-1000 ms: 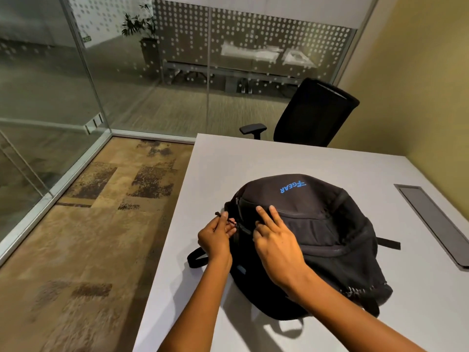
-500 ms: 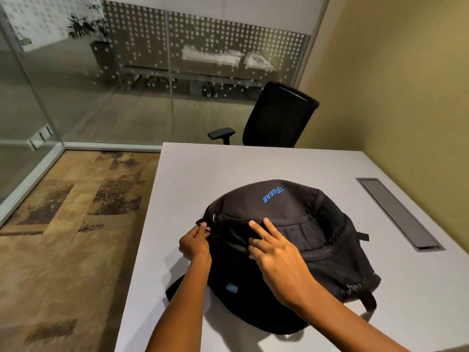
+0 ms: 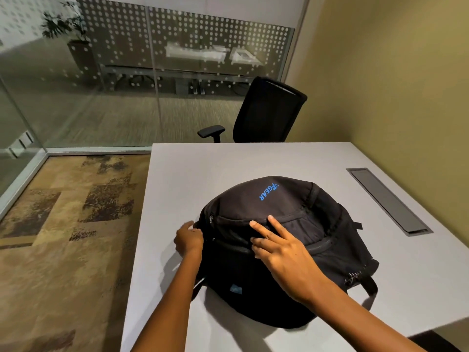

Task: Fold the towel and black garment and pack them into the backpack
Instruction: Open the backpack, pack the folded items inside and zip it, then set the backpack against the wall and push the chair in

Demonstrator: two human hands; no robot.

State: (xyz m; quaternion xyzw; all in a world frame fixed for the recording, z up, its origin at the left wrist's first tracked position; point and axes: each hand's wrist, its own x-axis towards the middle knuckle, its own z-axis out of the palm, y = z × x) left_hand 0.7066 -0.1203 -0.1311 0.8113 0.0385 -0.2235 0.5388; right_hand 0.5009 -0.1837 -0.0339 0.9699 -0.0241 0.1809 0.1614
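Black backpack (image 3: 286, 247) lying flat on the grey counter (image 3: 253, 161), logo side up, bulging and with no gap showing along the visible zips. No towel or black garment anywhere in sight, so probably already packed inside, though couldn't confirm that. Left hand (image 3: 189, 240) curled at the bag's left edge, right where the zip track ends, seemingly pinching a zip pull, but the pull itself hidden behind the knuckles, so couldn't tell for sure. Right hand (image 3: 284, 250) lying flat on top, two fingers (image 3: 264, 231) straight and pressing the fabric down just above the zip line, not gripping anything. Looked like the last bit of zipping shut. To do it well: keep that flat hand pinning the panel taut so the zip teeth line up, pull along the track rather than upward, and ease off if cloth from inside bunches at the corner. Black chair (image 3: 269, 110) parked at the far end, cable hatch (image 3: 388, 199) off to the right, well apart from the bag.
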